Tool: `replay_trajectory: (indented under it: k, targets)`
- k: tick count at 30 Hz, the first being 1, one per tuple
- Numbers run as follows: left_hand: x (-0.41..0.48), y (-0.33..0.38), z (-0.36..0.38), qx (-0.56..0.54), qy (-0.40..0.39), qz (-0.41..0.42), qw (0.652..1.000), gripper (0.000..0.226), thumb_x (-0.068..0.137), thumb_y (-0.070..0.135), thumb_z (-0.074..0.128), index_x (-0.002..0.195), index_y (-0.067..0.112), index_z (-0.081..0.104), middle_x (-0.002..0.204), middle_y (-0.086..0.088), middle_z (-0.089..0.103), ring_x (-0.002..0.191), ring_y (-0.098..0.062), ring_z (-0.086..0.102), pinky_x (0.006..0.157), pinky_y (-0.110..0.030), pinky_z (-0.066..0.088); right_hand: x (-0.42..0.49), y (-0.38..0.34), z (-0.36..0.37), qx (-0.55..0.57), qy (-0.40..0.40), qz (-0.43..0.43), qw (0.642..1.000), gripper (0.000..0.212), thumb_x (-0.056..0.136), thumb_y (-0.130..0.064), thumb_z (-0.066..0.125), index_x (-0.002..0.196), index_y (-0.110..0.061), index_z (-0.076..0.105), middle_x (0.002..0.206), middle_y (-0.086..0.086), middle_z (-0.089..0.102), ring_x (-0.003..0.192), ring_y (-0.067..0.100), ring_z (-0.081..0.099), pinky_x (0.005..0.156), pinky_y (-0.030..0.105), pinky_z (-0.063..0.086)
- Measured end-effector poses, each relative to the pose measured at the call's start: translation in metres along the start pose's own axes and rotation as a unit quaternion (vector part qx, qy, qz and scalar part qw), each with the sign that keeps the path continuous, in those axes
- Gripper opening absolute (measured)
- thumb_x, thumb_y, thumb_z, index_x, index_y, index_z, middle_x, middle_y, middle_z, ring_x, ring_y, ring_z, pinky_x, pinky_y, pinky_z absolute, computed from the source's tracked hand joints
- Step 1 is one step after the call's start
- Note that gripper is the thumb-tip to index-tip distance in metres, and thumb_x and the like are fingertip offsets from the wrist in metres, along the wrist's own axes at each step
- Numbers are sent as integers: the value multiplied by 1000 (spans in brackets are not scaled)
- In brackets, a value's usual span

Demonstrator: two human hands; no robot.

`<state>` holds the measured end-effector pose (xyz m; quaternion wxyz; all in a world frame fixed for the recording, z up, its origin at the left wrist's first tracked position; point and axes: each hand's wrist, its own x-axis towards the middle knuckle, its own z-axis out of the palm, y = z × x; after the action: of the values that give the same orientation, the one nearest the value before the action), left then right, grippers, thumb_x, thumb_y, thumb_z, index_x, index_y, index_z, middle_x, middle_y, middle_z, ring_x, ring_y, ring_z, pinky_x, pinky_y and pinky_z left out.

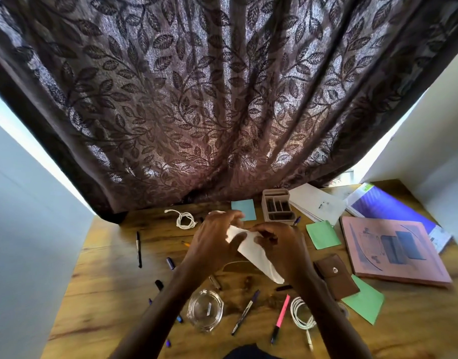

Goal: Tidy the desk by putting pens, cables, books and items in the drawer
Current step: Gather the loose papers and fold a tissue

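While the white paper (251, 251) is hanging above the desk (114, 255), just in front of the organizer (277, 208), the left hand (212, 239) is gripping its upper end and the right hand (279, 244) is pinching its edge; a coiled cable (184, 219) is lying left of the organizer, a pink book (393, 252) right of it.

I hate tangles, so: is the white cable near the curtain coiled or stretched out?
Coiled: the white cable lies in a small bundle of loops on the desk, with one end trailing left.
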<state>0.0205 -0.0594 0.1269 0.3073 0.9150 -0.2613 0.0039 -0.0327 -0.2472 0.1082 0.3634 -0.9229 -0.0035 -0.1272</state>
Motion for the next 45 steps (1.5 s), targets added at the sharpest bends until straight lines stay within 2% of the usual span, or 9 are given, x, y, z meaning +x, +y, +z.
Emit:
replay_trajectory:
  k: [2, 4, 8, 15, 20, 27, 32, 42, 45]
  targets:
    - [5, -13, 4, 78, -33, 54, 995, 59, 83, 46, 71, 136, 30, 52, 142, 7, 49, 132, -12, 38, 106, -32, 40, 4, 4, -7, 10, -34, -2, 999, 24, 83, -19, 78, 107, -24, 76, 107, -14, 72, 87, -9, 61, 77, 11, 47]
    - [11, -17, 3, 84, -61, 70, 992, 47, 83, 46, 70, 127, 36, 58, 142, 9, 50, 132, -11, 40, 107, -36, 40, 9, 8, -12, 41, -55, -8, 998, 23, 83, -22, 79, 104, -27, 76, 104, -20, 71, 86, -12, 63, 76, 12, 52]
    - [16, -9, 0, -7, -73, 51, 996, 26, 89, 23, 73, 115, 23, 72, 109, 6, 74, 92, -5, 65, 79, -23, 51, 16, 22, -14, 96, -35, 7, 995, 32, 82, -23, 80, 113, -25, 74, 107, -17, 72, 95, -7, 67, 79, 11, 54]
    - [14, -27, 27, -34, -77, -8, 996, 20, 89, 24, 72, 110, 24, 72, 100, 11, 73, 79, 6, 61, 66, -12, 44, 25, 39, 3, 42, -64, -19, 997, 24, 82, -19, 80, 105, -22, 75, 100, -15, 73, 87, -8, 67, 77, 13, 56]
    - [5, -63, 45, 8, -77, -74, 994, 36, 86, 31, 72, 121, 27, 63, 119, 10, 68, 103, -6, 65, 83, -32, 57, 35, 55, 26, -35, -115, 3, 993, 21, 85, -18, 77, 105, -24, 77, 102, -13, 75, 87, -3, 65, 78, 18, 56]
    - [-13, -86, 62, 14, -113, -129, 985, 28, 82, 32, 71, 109, 26, 63, 109, 8, 68, 96, -9, 64, 76, -36, 58, 25, 74, 70, -102, -148, 40, 983, 18, 87, -23, 73, 103, -28, 78, 102, -14, 75, 84, -3, 62, 63, 5, 34]
    - [-16, -87, 74, 21, -129, -131, 983, 30, 80, 33, 71, 109, 30, 64, 108, 11, 68, 96, -9, 63, 74, -30, 52, 13, 89, 91, -98, -133, 68, 984, 16, 88, -26, 71, 102, -26, 77, 99, -11, 75, 88, 5, 67, 68, 19, 42]
    - [-20, -90, 85, 18, -146, -125, 981, 37, 86, 36, 71, 121, 32, 61, 124, 11, 65, 112, -9, 60, 86, -29, 48, -1, 113, 113, -85, -124, 46, 988, 25, 88, -30, 73, 111, -22, 73, 111, -4, 72, 100, 13, 64, 81, 28, 53]
    - [-22, -90, 85, 17, -138, -124, 982, 36, 86, 36, 71, 120, 31, 62, 122, 11, 65, 111, -8, 61, 82, -25, 44, -3, 110, 111, -81, -127, 42, 988, 19, 91, -30, 69, 107, -22, 74, 105, -5, 72, 94, 9, 65, 75, 23, 51]
